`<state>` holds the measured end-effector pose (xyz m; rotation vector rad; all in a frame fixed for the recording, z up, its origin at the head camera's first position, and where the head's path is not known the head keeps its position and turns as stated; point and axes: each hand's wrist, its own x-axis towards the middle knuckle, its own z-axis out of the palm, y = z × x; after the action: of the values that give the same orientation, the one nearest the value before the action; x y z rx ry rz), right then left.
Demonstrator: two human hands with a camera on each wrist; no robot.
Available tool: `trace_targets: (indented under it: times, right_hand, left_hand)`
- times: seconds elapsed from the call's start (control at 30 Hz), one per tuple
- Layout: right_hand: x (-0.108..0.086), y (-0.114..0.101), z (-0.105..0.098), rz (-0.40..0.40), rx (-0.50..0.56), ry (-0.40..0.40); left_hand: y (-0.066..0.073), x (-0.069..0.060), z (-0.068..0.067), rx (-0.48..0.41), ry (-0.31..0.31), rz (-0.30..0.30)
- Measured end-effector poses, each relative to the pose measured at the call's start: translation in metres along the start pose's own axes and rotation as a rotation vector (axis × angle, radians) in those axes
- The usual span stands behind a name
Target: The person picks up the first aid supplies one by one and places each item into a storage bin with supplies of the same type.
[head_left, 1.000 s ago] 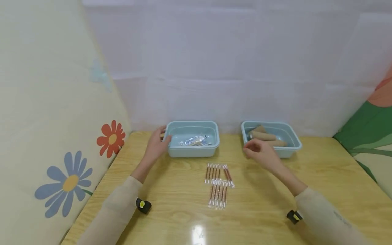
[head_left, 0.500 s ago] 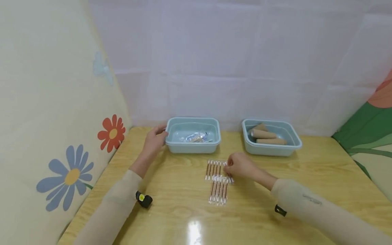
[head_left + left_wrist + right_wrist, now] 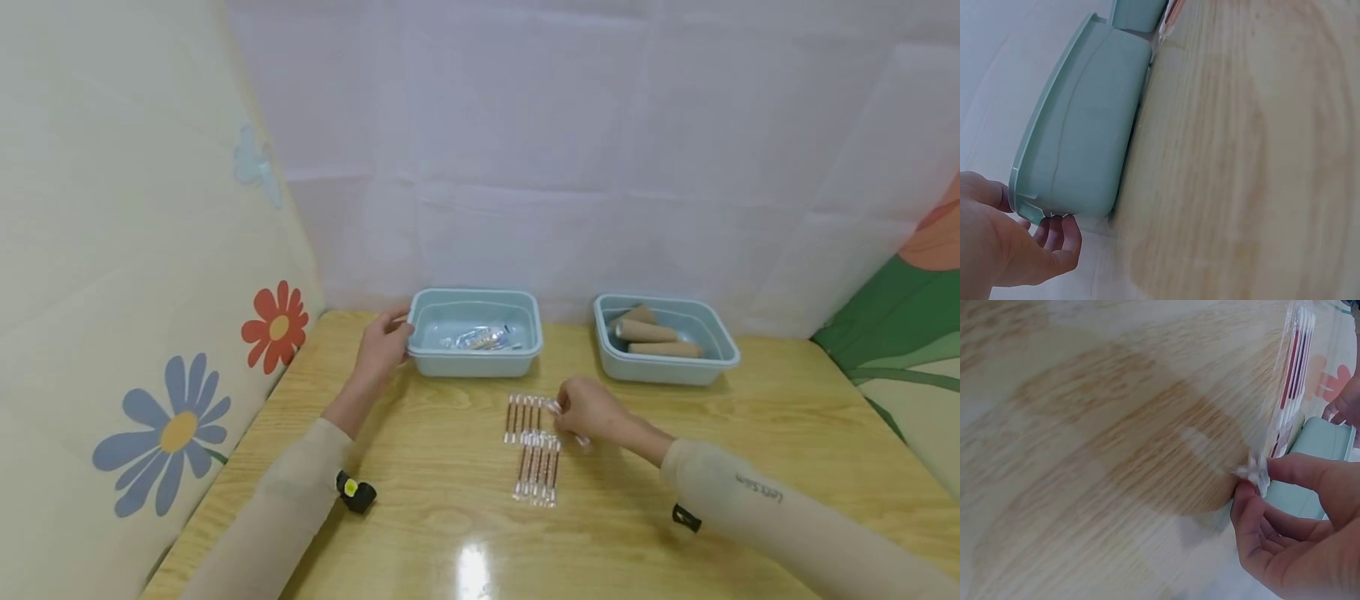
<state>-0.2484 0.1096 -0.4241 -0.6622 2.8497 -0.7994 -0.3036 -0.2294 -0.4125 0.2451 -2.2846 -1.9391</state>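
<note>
My left hand (image 3: pixel 380 343) grips the left rim of a light blue plastic tub (image 3: pixel 474 364); the left wrist view shows the thumb on the rim and curled fingers (image 3: pixel 1067 240) under it. Packets lie inside that tub. My right hand (image 3: pixel 597 414) pinches a clear-wrapped cotton swab (image 3: pixel 1259 474) between thumb and forefinger, just above the table, its middle hidden by the fingers in the head view. Beside it, wrapped cotton swabs with brown sticks lie in an upper row (image 3: pixel 522 419) and a lower row (image 3: pixel 536 471), which touch end to end.
Another light blue tub (image 3: pixel 658 368) at the back right holds several brown cardboard-like rolls (image 3: pixel 647 332). White sheeting (image 3: pixel 480 167) hangs behind the wooden table (image 3: pixel 420 500). A flower-patterned panel (image 3: pixel 150 250) stands at the left.
My right hand has come from the right tub's front to the swabs' upper row. It has taken hold of the rightmost swab and shifted it slightly right. My left hand stays at its tub.
</note>
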Motion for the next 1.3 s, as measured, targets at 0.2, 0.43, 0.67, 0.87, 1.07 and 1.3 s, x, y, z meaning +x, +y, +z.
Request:
trace_targets:
  times: [0.2,0.43,0.67,0.87,1.07,1.3]
  right_hand:
    - [0.001,0.004,-0.008,-0.002,0.045,-0.014]
    - [0.006,0.000,-0.019,-0.061,0.014,0.032]
    - [0.012,-0.016,-0.043,-0.093,0.057,0.021]
    - [0.020,-0.036,-0.065,-0.128,0.097,0.016]
    - [0.036,-0.050,-0.081,-0.105,0.157,0.027]
    - [0.069,-0.060,-0.086,-0.085,0.120,0.093]
  left_hand:
    - [-0.005,0.001,0.003,-0.005,0.006,0.009]
    - [-0.006,0.004,-0.001,-0.018,-0.034,0.034]
    - [-0.010,0.005,-0.001,-0.029,-0.037,0.023]
    - [-0.009,0.005,0.000,-0.002,-0.027,0.034]
    - [-0.010,0.006,0.000,-0.011,-0.030,0.037]
    - [-0.011,0.006,-0.001,-0.008,-0.041,0.049]
